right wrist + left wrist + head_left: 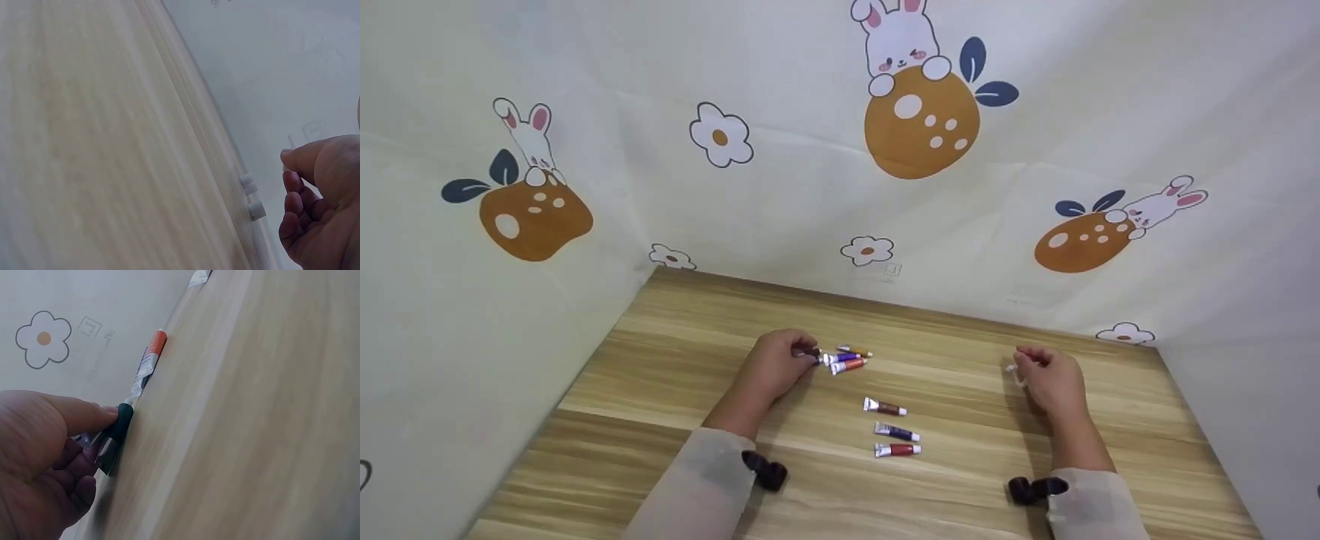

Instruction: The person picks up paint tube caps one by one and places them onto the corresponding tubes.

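My left hand (784, 364) pinches a small dark green paint tube (118, 424) between thumb and fingers, just above the table. Beside its tip lie an orange-red paint tube (850, 366), a purple one (844, 359) and a yellow-orange one (855, 351), close together. Off to the right, my right hand (1054, 379) has thumb and forefinger brought together, with a sliver of a small white cap (284, 167) showing between them. Two white caps (257, 211) stand on the table beside that hand.
Nearer the front, a brown paint tube (885, 407), a dark blue one (897, 432) and a red one (898, 450) lie in a column with white caps on. The wood-grain table (697, 315) meets a printed cloth wall (780, 210) at the back and sides.
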A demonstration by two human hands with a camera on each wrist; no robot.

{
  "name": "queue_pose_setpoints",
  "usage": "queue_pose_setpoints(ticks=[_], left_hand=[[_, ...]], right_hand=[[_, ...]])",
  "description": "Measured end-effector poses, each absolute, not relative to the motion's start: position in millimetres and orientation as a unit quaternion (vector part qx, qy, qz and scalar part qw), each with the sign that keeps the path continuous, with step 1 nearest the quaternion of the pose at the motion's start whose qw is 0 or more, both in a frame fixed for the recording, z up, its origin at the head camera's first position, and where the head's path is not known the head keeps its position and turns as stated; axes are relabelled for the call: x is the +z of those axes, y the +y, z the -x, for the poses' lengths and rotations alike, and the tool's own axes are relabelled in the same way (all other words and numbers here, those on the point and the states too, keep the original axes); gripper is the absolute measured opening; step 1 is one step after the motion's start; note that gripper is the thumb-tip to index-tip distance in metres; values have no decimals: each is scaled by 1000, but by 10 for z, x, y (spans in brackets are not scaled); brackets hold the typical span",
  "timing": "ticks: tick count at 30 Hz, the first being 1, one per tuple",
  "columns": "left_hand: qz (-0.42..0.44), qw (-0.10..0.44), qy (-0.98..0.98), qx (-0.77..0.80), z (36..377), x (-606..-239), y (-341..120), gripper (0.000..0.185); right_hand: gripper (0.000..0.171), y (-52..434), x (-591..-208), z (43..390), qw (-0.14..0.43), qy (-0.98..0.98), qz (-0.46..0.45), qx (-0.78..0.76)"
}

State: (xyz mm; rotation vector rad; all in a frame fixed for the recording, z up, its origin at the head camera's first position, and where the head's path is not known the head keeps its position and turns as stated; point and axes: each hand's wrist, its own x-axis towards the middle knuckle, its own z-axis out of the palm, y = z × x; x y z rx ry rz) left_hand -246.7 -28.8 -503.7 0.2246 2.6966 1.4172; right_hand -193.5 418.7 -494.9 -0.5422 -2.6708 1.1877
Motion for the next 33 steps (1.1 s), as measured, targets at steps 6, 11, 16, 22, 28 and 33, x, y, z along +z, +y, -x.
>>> queue_pose_setpoints(ticks=[6, 11, 16, 22, 28, 33], left_hand=[[-67, 33, 882, 466, 2473, -5017, -279, 23], [-79, 19, 882, 464, 2462, -5000, -277, 21], [-67, 20, 884, 462, 2459, -4981, -266, 16], [-56, 14, 885, 463, 2443, -4946, -242, 15], [-66, -8, 884, 463, 2422, -4911, -212, 16], [-48, 6, 871, 490, 2390, -4857, -181, 17]], right_hand=[[38, 4159, -4895, 1923, 83, -888, 184, 413], [36, 4103, -4827, 1900, 94, -881, 187, 424], [35, 4046, -4762, 1885, 103, -880, 185, 425], [36, 4007, -4687, 1883, 104, -885, 185, 415], [40, 3970, -4619, 1874, 112, -890, 175, 407], [40, 3920, -4558, 1850, 127, -892, 161, 402]])
